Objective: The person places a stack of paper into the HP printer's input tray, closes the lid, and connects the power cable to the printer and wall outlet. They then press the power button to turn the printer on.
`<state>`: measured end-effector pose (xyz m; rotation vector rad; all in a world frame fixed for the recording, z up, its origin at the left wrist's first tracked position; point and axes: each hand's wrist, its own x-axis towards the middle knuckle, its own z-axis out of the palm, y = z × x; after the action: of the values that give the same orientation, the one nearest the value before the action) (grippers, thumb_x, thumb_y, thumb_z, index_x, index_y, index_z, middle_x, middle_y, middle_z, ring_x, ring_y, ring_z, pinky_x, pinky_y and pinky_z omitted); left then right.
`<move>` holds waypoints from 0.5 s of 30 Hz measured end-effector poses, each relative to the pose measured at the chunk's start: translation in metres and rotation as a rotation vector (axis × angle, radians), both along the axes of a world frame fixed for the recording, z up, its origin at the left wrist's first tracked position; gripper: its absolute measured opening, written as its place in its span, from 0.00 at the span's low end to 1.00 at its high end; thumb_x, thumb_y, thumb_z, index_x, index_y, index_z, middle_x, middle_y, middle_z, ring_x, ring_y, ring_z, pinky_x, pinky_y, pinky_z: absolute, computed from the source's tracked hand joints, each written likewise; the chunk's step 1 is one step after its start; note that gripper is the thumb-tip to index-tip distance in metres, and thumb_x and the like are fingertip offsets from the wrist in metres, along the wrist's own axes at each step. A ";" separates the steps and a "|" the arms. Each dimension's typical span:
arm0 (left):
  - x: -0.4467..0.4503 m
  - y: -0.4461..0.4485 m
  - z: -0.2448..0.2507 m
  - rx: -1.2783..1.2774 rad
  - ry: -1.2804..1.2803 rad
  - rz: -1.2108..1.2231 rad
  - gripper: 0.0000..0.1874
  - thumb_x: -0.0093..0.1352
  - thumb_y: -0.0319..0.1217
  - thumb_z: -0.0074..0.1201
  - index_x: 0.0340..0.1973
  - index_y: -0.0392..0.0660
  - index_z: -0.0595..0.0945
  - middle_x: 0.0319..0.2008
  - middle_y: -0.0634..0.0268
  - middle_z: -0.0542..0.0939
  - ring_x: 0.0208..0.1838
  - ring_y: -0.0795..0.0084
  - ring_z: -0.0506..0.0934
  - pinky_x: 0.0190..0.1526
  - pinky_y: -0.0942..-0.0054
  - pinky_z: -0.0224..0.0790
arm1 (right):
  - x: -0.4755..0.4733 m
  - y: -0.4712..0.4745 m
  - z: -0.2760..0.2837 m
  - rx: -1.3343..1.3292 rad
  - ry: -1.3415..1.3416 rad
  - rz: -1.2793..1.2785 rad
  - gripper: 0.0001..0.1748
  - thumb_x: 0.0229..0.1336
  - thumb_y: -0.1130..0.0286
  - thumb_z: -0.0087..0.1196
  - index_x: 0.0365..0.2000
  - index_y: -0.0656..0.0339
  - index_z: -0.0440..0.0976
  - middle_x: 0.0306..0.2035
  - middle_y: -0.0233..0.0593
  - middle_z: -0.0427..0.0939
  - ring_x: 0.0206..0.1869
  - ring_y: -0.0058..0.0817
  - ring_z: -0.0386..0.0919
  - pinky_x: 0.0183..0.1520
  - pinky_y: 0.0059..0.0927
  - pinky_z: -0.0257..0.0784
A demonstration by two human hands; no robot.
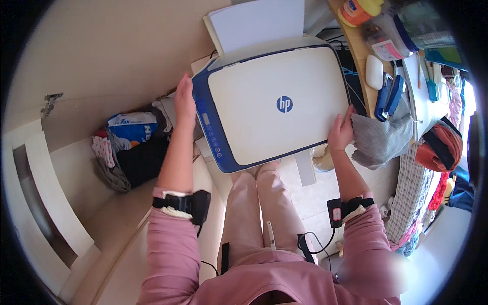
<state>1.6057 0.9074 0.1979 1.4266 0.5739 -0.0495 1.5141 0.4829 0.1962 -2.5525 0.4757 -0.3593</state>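
Observation:
An HP inkjet printer (259,114), white with a blue border, lies flat before me, turned slightly askew. My left hand (185,100) presses against its left side, beside the control panel (210,133) with a small display and round buttons. At the right front corner, my right hand (341,130) grips the edge, thumb near the lid and fingers along the side. Its lid is down. White paper (259,24) stands in the rear feed tray. What supports the printer underneath is hidden, so I cannot tell whether it is lifted.
Right of the printer, a wooden desk (360,76) holds a blue stapler (385,97), a white case (374,72), plastic jars and a grey cloth (381,141) hanging over its edge. To the left are an open cabinet with bags (133,127) and a black cloth (143,164).

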 end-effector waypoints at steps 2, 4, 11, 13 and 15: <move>0.019 0.004 0.006 0.166 0.046 -0.128 0.27 0.74 0.43 0.42 0.60 0.35 0.69 0.60 0.56 0.70 0.62 0.65 0.68 0.64 0.72 0.53 | 0.000 0.000 0.002 -0.019 0.031 -0.007 0.34 0.62 0.60 0.45 0.64 0.65 0.55 0.65 0.57 0.58 0.67 0.50 0.57 0.67 0.40 0.51; 0.021 -0.006 0.006 0.237 0.083 -0.049 0.25 0.75 0.44 0.40 0.58 0.37 0.71 0.58 0.57 0.72 0.61 0.67 0.68 0.63 0.73 0.54 | 0.000 0.001 0.004 -0.042 0.040 -0.004 0.34 0.61 0.59 0.45 0.64 0.65 0.55 0.64 0.57 0.58 0.66 0.50 0.57 0.67 0.42 0.51; 0.008 -0.013 -0.005 0.206 -0.039 -0.077 0.24 0.76 0.44 0.35 0.52 0.36 0.76 0.52 0.60 0.76 0.55 0.70 0.71 0.59 0.73 0.57 | -0.022 0.006 0.022 0.076 0.115 -0.015 0.36 0.57 0.61 0.49 0.62 0.67 0.56 0.58 0.62 0.64 0.61 0.56 0.61 0.64 0.48 0.53; 0.000 -0.011 -0.008 0.290 -0.064 -0.089 0.25 0.77 0.44 0.32 0.51 0.37 0.76 0.51 0.59 0.76 0.53 0.68 0.72 0.59 0.72 0.58 | -0.036 0.009 0.026 -0.043 0.145 -0.018 0.36 0.56 0.61 0.50 0.61 0.68 0.57 0.55 0.64 0.66 0.59 0.57 0.62 0.62 0.49 0.55; -0.012 -0.011 -0.011 0.373 -0.097 -0.075 0.25 0.77 0.44 0.31 0.50 0.37 0.76 0.50 0.59 0.77 0.53 0.67 0.72 0.58 0.71 0.58 | -0.043 0.009 0.025 -0.037 0.128 -0.037 0.37 0.53 0.59 0.51 0.61 0.68 0.58 0.55 0.65 0.65 0.58 0.58 0.62 0.60 0.52 0.53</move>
<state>1.5935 0.8966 0.1867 1.8025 0.4641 0.0711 1.4710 0.4920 0.2210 -2.6160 0.5687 -0.2203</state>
